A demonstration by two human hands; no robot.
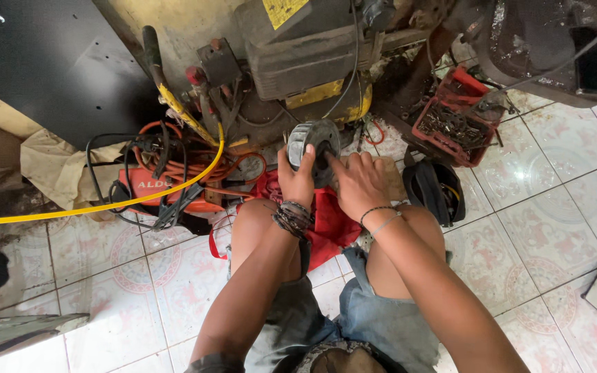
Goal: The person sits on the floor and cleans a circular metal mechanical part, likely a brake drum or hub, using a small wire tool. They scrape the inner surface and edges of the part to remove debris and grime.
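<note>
I squat over a tiled floor. My left hand [297, 177] grips a round grey ribbed metal part [312, 144], like a pulley or drum, held upright on its edge. My right hand [358, 181] rests beside it, index finger reaching into the part's dark centre. Under my hands lie a red cloth [326, 221] and a wooden board [393, 181]. Both wrists wear bracelets.
A dirty yellow machine [298, 62] stands just behind the part. A yellow hose [105, 205], orange coiled cable [195, 166] and a red tool [153, 190] lie left. A red tray of bolts [454, 121] sits right, with a black pouch [437, 190] nearby.
</note>
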